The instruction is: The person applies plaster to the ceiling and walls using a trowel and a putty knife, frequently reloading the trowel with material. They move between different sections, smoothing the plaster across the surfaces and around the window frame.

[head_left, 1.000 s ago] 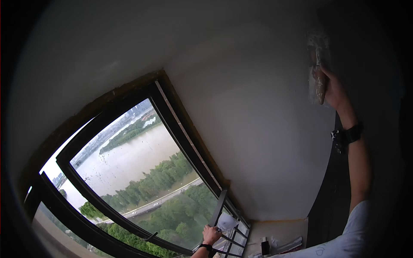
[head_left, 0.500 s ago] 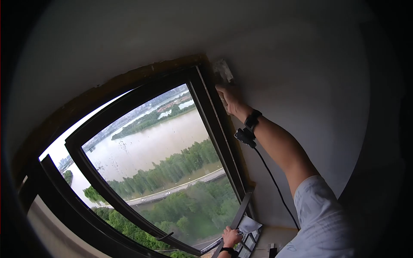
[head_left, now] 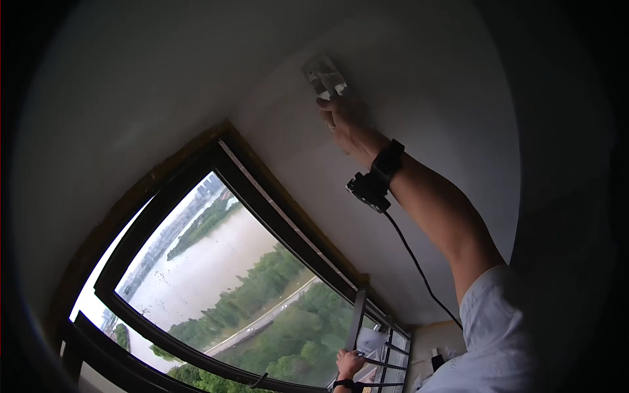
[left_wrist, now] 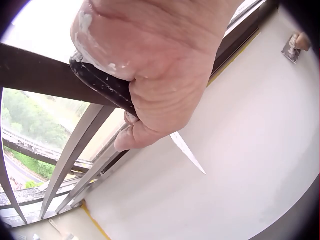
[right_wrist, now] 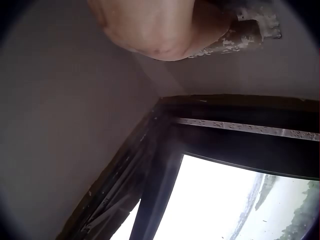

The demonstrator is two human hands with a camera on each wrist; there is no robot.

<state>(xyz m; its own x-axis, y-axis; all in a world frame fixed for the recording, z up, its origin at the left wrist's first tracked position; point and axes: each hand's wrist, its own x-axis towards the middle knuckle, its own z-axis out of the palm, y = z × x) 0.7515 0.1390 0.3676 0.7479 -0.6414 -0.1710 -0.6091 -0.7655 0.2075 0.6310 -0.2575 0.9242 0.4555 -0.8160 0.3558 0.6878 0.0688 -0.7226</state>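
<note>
High on the white wall, my right hand [head_left: 347, 128] grips a plastering trowel [head_left: 324, 75] by its handle, fingers curled round it. Its metal blade is smeared with plaster and lies close against the wall near the ceiling. The plaster-caked brown handle [right_wrist: 245, 37] shows in the right wrist view. Low down by the window rails, my left hand [head_left: 350, 362] holds a putty knife. Its black handle [left_wrist: 102, 82] passes through the curled fingers, and the pale blade [left_wrist: 187, 152] shows nearly edge-on beyond them. White plaster is stuck on the left hand.
A dark-framed window [head_left: 216, 160] fills the left, its sash tilted outward over trees and a river. Yellowish-brown edging [head_left: 295, 229] borders the frame. Metal rails [head_left: 386, 363] cross below. A black cable [head_left: 419, 275] hangs from the right wrist camera. Items lie on the floor below.
My right hand has swept the trowel from the wall's right side leftward to the window frame's corner, then up the wall toward the ceiling. The left hand keeps its hold low by the rails.
</note>
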